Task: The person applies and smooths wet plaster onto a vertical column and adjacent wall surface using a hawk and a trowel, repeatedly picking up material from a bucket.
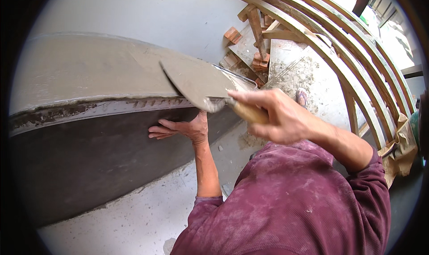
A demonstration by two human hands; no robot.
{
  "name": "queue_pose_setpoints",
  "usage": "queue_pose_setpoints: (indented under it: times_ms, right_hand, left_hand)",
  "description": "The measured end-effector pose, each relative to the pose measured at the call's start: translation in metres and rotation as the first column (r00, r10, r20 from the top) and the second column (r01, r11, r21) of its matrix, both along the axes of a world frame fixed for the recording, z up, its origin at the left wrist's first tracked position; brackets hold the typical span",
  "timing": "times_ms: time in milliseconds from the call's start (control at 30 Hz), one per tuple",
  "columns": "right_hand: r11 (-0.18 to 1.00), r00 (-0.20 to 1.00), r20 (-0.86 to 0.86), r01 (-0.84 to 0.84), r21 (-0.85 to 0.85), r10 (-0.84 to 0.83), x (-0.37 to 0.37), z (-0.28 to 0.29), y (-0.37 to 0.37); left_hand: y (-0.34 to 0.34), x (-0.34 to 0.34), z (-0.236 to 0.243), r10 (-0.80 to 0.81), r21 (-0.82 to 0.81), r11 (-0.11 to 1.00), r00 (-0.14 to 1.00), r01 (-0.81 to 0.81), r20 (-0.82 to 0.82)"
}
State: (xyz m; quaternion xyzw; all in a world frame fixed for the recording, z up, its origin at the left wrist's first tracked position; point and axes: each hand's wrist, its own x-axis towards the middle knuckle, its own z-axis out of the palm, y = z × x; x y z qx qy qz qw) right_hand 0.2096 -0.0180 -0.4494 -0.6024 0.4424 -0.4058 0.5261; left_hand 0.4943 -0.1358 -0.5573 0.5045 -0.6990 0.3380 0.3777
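Note:
My right hand (pixel 279 118), slightly blurred, grips the wooden handle of a metal trowel (pixel 195 92), whose curved blade tilts over the edge of a curved ledge (pixel 89 69) coated in grey mortar. Below that edge, my left hand (pixel 183 129) rests against the dark, curved vertical face (pixel 98 170), its fingers spread and thumb up near the rim. A rough strip of darker mortar runs along the lip of the ledge, to the left of the blade.
Curved wooden forms (pixel 344 62) stand at the right, with red bricks (pixel 261 60) and boards around their supports. A sandalled foot (pixel 302 97) is on the mortar-spattered floor (pixel 321 85). Crumpled brown paper (pixel 402 152) lies at the far right, and a pale floor runs below the dark face.

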Motion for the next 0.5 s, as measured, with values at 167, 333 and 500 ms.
queue_pose_setpoints:
  times_ms: [167,333,500]
  right_hand:
    - [0.948,0.992,0.125,0.069,-0.31,-0.032,-0.005,-0.01,0.047]
    - [0.971,0.986,0.0,0.164,0.173,-0.166,-0.028,-0.055,-0.005]
    - [0.919,0.984,-0.068,0.176,0.352,-0.162,-0.007,-0.168,-0.084]
  left_hand:
    - [0.005,0.001,-0.001,0.019,0.026,0.999,1.0,-0.019,-0.013]
    - [0.003,0.003,-0.004,-0.028,0.029,0.999,1.0,0.028,-0.015]
    - [-0.001,0.001,-0.002,-0.016,0.027,1.0,1.0,0.016,-0.014]
